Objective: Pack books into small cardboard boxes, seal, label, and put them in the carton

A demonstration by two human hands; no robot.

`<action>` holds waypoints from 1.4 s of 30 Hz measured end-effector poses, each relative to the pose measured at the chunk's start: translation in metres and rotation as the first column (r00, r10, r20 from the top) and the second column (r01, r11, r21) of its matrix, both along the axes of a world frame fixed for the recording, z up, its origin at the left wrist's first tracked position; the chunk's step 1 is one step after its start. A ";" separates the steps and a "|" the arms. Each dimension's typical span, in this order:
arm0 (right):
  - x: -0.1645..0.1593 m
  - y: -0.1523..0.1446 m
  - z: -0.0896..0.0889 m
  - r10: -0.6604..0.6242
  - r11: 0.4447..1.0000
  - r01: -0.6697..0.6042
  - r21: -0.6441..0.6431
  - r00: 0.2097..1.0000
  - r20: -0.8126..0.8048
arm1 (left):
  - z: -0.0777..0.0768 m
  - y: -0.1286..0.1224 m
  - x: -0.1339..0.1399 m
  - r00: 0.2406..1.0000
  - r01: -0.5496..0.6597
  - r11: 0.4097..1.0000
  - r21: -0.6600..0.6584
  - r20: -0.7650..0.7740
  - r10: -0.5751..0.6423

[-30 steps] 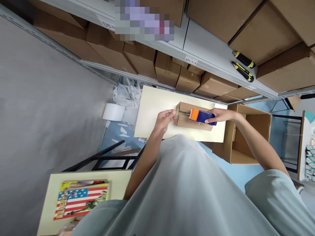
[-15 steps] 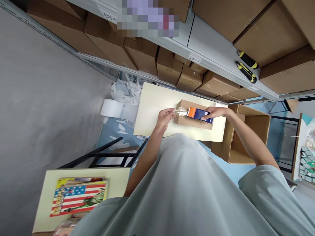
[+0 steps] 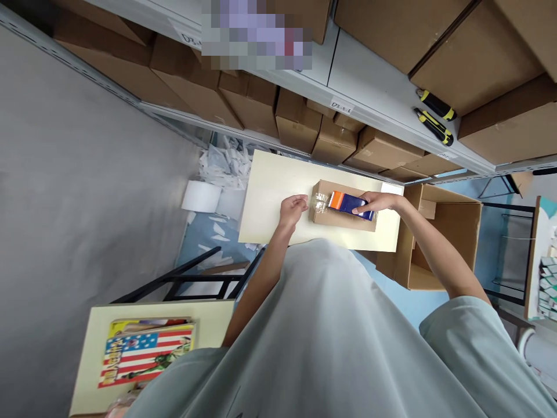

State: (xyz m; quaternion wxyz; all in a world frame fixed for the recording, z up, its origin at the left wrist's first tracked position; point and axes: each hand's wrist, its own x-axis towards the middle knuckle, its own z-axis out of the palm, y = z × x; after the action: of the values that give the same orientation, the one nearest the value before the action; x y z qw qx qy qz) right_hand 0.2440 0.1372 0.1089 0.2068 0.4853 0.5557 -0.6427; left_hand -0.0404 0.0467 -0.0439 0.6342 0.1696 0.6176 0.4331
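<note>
A closed brown cardboard box [image 3: 343, 223] lies lengthwise on the pale yellow table. Shiny clear tape [image 3: 321, 202] shows across its left end. My right hand [image 3: 378, 202] is closed around a dark blue and orange tape dispenser [image 3: 348, 204], held over the box top with its orange end pointing left. Just off the box's left end is my left hand [image 3: 295, 209], its fingertips pinched together. What sits between those fingertips, if anything, is too small to make out.
An open cardboard carton [image 3: 456, 238] stands right of the table [image 3: 270, 191]. Shelves of brown boxes [image 3: 300, 116] rise beyond it, with two yellow-black utility knives [image 3: 435, 126]. Magazines [image 3: 148, 354] lie on a lower-left table. A white roll [image 3: 200, 196] and paper scraps are behind.
A thin clear strip that stretched from my left fingers toward the dispenser no longer shows clearly. My left hand stays pinched, and the dispenser has shifted slightly left. The whole view has moved a little.
</note>
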 end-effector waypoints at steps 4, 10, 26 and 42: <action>-0.001 -0.002 -0.006 0.004 1.000 -0.004 0.013 1.000 0.007 | -0.021 -0.002 0.012 0.999 0.000 1.000 0.008 -0.039 0.001; 0.002 -0.004 -0.015 0.013 0.999 -0.013 0.030 1.000 0.007 | -0.039 -0.010 0.043 0.994 0.010 0.992 0.122 -0.105 0.003; 0.000 -0.003 -0.011 0.030 0.999 -0.032 -0.033 0.997 -0.070 | 0.006 -0.045 0.040 0.637 0.700 0.666 0.258 -0.646 -0.420; 0.005 -0.002 -0.014 -0.001 0.988 -0.021 -0.151 0.990 -0.142 | 0.022 -0.033 0.053 0.154 0.841 0.528 -0.121 -0.881 -0.447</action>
State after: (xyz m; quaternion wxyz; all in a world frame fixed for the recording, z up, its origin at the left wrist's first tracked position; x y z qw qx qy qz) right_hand 0.2487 0.1357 0.0950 0.2065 0.4185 0.5208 -0.7149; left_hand 0.0129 0.0132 -0.0217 0.3242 0.7335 0.5916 0.0833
